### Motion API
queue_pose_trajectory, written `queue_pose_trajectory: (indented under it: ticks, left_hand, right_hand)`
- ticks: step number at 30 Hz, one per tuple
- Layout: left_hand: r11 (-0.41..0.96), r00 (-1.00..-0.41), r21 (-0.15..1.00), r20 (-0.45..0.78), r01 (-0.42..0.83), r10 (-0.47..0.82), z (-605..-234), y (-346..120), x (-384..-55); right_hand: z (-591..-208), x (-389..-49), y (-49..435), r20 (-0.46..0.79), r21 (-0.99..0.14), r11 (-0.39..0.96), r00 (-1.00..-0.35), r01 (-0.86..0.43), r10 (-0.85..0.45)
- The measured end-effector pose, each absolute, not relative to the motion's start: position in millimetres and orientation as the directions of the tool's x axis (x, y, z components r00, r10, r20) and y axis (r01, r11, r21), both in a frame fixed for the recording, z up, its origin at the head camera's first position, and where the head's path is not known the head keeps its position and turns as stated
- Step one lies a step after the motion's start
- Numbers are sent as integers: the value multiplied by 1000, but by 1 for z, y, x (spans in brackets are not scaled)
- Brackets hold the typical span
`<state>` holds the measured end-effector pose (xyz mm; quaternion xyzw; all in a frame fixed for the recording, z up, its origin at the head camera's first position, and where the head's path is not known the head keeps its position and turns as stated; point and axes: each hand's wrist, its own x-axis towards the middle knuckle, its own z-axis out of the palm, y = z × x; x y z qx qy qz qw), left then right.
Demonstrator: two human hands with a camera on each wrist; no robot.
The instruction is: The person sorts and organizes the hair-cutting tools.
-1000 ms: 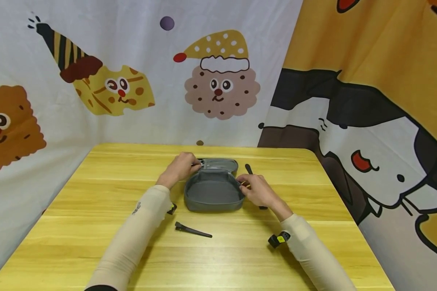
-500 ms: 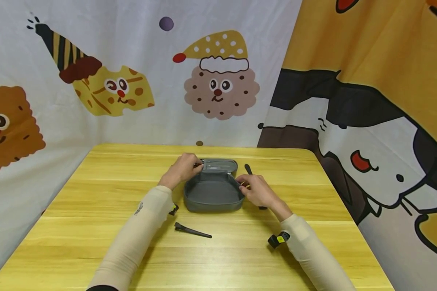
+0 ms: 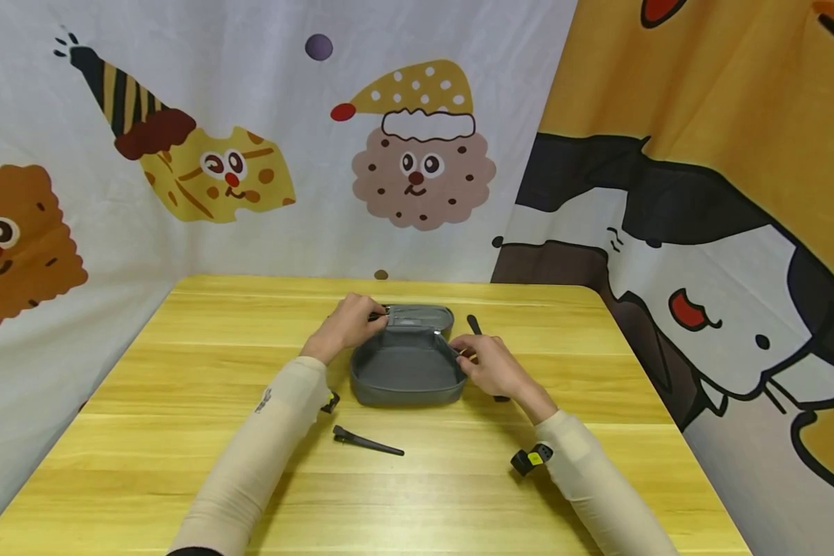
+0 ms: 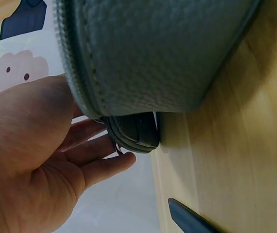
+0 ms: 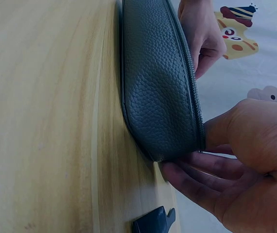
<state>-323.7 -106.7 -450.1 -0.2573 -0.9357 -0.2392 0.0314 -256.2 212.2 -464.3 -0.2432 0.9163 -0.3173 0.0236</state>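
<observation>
A grey zippered case (image 3: 408,392) of pebbled, leather-like material lies opened on the table, its lid (image 3: 422,315) folded back at the far side. My left hand (image 3: 347,323) holds the left end of the lid; in the left wrist view a thin metallic piece, like a zip pull (image 4: 117,148), shows beside a fingertip. Its exact grip is partly hidden. My right hand (image 3: 492,363) grips the right rim of the case, thumb over the edge and fingers (image 5: 192,187) against the outside. Nothing is visible inside the case in the head view.
A black hair clip (image 3: 368,441) lies on the wooden table (image 3: 417,502) in front of the case. Another slim black thing (image 3: 474,324) lies right of the case, partly behind my right hand. A cartoon-printed curtain (image 3: 264,247) hangs behind the table.
My left hand has shifted slightly right and settled closer over the left end of the lid. The right hand, case and hair clip stay where they were.
</observation>
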Motion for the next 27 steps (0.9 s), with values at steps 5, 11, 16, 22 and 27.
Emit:
queue_pose_trajectory:
  ticks: [5, 11, 16, 22, 27]
  left_hand:
    - [727, -851, 446, 218, 522, 477, -455, -110, -325]
    - [717, -845, 450, 238, 533, 479, -458, -109, -326]
    - [721, -849, 450, 229, 527, 477, -460, -107, -326]
    - [721, -838, 428, 246, 545, 487, -466, -106, -327]
    - [699, -815, 419, 281, 580, 507, -469, -107, -329]
  right_hand:
    - [-463, -256, 212, 110, -593, 681, -881, -429, -460]
    - [-463, -256, 211, 107, -593, 681, -881, -428, -461]
    - [-464, -256, 211, 110, -599, 675, -879, -431, -464]
    - [-463, -255, 211, 114, -598, 673, -878, -435, -466]
    - [-463, -255, 212, 116, -594, 675, -877, -438, -466]
